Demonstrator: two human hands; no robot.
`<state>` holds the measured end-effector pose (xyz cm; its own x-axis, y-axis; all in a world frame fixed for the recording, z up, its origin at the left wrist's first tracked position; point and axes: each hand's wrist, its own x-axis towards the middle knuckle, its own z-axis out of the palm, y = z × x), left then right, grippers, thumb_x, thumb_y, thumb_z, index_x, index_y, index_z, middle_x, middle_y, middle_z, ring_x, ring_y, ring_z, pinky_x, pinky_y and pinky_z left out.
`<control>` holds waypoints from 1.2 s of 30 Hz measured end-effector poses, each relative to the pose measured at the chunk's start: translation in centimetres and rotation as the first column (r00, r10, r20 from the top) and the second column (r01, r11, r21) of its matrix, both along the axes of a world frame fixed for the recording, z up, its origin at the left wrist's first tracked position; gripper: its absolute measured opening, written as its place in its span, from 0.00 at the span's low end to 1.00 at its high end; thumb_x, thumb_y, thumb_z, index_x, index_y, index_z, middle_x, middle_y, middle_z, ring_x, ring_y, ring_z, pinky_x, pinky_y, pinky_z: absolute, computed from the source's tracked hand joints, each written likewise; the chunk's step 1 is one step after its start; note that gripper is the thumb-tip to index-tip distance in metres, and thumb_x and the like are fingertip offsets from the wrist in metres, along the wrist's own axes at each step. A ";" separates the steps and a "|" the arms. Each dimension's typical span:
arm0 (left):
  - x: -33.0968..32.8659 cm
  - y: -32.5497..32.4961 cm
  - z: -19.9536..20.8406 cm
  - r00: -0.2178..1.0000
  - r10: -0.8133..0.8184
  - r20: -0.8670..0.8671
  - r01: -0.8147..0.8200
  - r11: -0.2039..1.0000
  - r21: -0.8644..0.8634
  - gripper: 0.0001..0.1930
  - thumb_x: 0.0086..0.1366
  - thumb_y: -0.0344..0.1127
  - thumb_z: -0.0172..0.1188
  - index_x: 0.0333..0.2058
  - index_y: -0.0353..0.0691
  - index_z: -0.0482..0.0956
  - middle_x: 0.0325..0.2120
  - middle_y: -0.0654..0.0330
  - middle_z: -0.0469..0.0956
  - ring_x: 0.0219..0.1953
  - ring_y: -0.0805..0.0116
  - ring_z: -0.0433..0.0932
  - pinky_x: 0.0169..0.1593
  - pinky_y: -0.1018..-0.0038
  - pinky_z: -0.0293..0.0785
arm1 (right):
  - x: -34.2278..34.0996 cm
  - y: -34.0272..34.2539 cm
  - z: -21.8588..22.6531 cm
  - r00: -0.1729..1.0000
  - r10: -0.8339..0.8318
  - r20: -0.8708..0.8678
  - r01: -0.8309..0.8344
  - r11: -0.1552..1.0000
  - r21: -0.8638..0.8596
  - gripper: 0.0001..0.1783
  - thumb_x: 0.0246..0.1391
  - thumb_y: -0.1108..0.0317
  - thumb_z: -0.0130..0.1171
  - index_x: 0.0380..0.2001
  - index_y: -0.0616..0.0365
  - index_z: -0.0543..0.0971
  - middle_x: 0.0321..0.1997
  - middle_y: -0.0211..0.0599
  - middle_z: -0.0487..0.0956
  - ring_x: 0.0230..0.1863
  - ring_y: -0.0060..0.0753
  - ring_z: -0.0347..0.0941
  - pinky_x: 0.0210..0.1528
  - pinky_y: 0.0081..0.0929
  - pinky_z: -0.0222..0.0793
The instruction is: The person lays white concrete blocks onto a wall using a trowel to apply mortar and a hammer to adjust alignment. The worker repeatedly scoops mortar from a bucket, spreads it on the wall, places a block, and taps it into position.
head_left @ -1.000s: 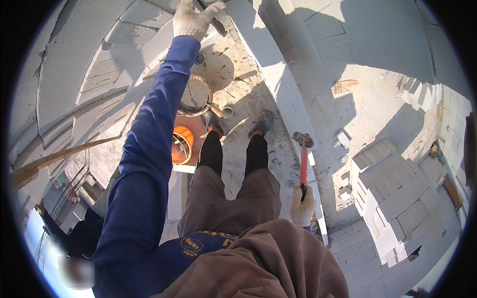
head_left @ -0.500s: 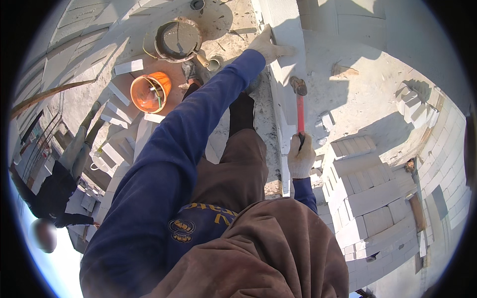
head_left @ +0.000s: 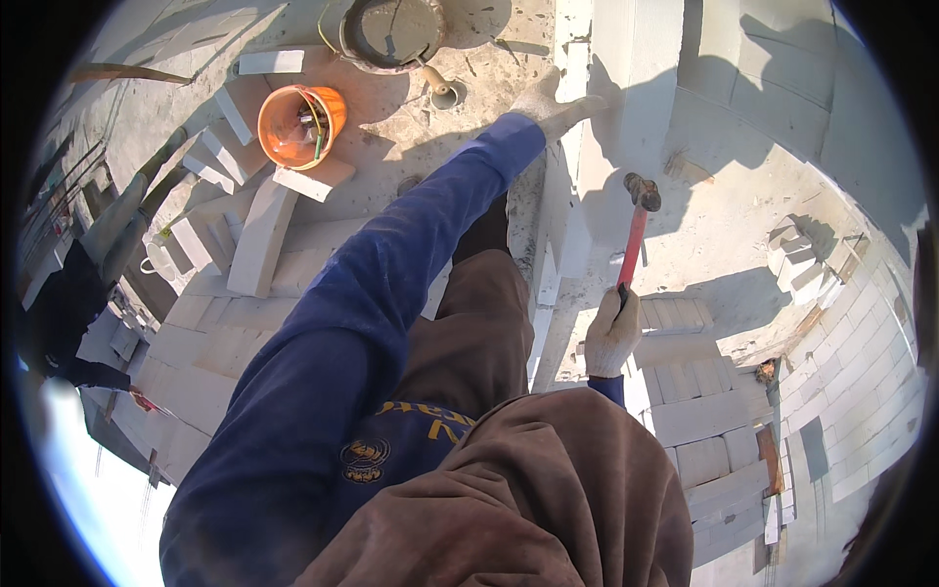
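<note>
My left hand [head_left: 556,110], in a pale work glove, reaches far forward over the near edge of a white block wall [head_left: 641,49]. Its fingers are stretched and spread against the blocks. To the right of the wall, my right hand [head_left: 613,336], also gloved, grips a hammer [head_left: 634,245] by the black end of its red handle. The dark head of the hammer points away from me and is held apart from the wall, over the floor beyond. My left forearm in a blue sleeve crosses above my legs.
An orange bucket [head_left: 335,115] with small items inside stands left, among loose white blocks [head_left: 262,240]. Beyond it are a round tub of grey mortar [head_left: 391,29] and a cup-shaped scoop [head_left: 445,95]. Stacked blocks [head_left: 699,416] lie right. Another person [head_left: 64,303] is at far left.
The whole view has shifted. My right hand has moved to the right with the hammer, which now leans away from the wall. My left hand remains at the wall with fingers spread.
</note>
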<state>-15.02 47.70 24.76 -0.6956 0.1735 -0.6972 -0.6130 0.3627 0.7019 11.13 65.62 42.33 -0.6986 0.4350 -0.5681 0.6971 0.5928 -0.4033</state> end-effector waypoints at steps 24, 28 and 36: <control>19.7 -32.3 -26.1 0.507 0.637 0.581 -0.799 0.599 0.040 0.40 0.68 0.62 0.68 0.71 0.48 0.68 0.67 0.49 0.72 0.66 0.49 0.71 0.64 0.51 0.73 | 18.5 -23.9 -10.2 0.595 -0.170 0.786 0.592 0.754 -0.285 0.18 0.67 0.55 0.62 0.48 0.59 0.78 0.27 0.29 0.75 0.20 0.22 0.71 0.23 0.27 0.66; 11.9 -31.5 -32.0 0.539 0.705 0.461 -0.837 0.511 0.196 0.43 0.73 0.58 0.62 0.75 0.39 0.58 0.71 0.42 0.64 0.72 0.44 0.66 0.69 0.49 0.72 | 18.1 -24.6 -16.0 0.509 -0.387 0.769 0.787 0.572 -0.233 0.15 0.68 0.56 0.62 0.45 0.55 0.76 0.24 0.24 0.70 0.17 0.18 0.64 0.19 0.24 0.59; 8.4 -27.2 -42.8 0.436 0.826 0.358 -0.895 0.357 0.267 0.34 0.75 0.56 0.59 0.69 0.39 0.66 0.60 0.44 0.75 0.62 0.46 0.75 0.62 0.47 0.76 | 21.1 -24.0 -21.5 0.393 -0.539 0.745 0.897 0.404 -0.181 0.15 0.68 0.55 0.62 0.45 0.55 0.77 0.24 0.24 0.70 0.17 0.17 0.64 0.19 0.24 0.59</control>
<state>-6.67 20.46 -18.07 -0.5229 -0.2084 -0.8265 -0.5269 -0.6831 0.5056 32.22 41.64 20.86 0.2310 0.1330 -0.9638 0.8877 -0.4344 0.1528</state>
